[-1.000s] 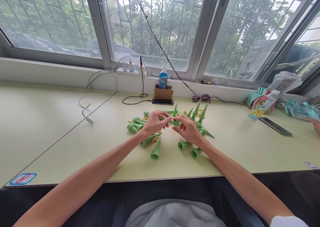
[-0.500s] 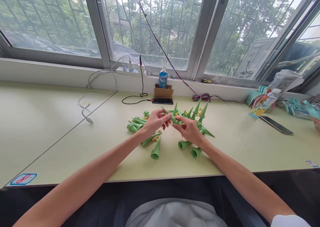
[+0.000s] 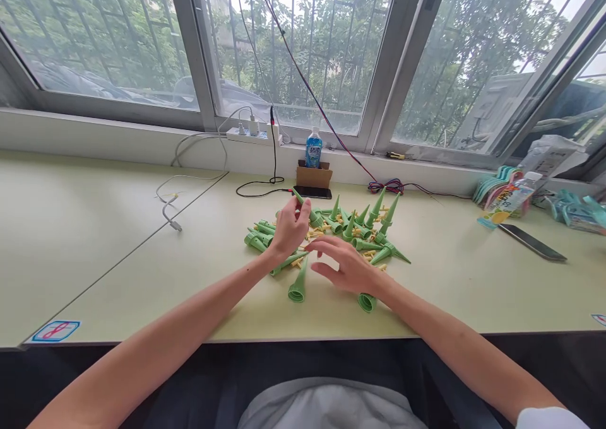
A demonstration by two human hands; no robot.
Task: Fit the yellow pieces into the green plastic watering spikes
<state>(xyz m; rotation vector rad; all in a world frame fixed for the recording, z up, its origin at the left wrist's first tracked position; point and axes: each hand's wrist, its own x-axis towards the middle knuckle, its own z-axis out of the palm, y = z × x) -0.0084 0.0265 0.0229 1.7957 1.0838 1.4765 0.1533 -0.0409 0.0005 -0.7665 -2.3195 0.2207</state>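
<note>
My left hand (image 3: 290, 228) is closed on a green plastic watering spike (image 3: 313, 217); its tip points up and to the left, and its wide end is at the right. My right hand (image 3: 344, 264) hovers low over the pile, thumb and fingers apart, fingertips near small yellow plastic pieces (image 3: 318, 232). Around both hands lie many more green spikes, some upright, like the tall spike (image 3: 389, 214), others on their sides. One loose spike (image 3: 297, 289) lies in front, its round opening toward me. Another spike (image 3: 367, 301) is partly covered by my right wrist.
Behind the pile are a phone (image 3: 312, 192) on a black cable, a small cardboard box (image 3: 313, 175) and a blue bottle (image 3: 313, 148). A second phone (image 3: 533, 242) and a drink pouch (image 3: 514, 199) lie at the right. A white cable (image 3: 170, 217) trails across the left.
My hands were together on a green spike. They have parted: my left hand keeps the spike and is slightly left, while my right hand has let go and moved down toward the yellow pieces.
</note>
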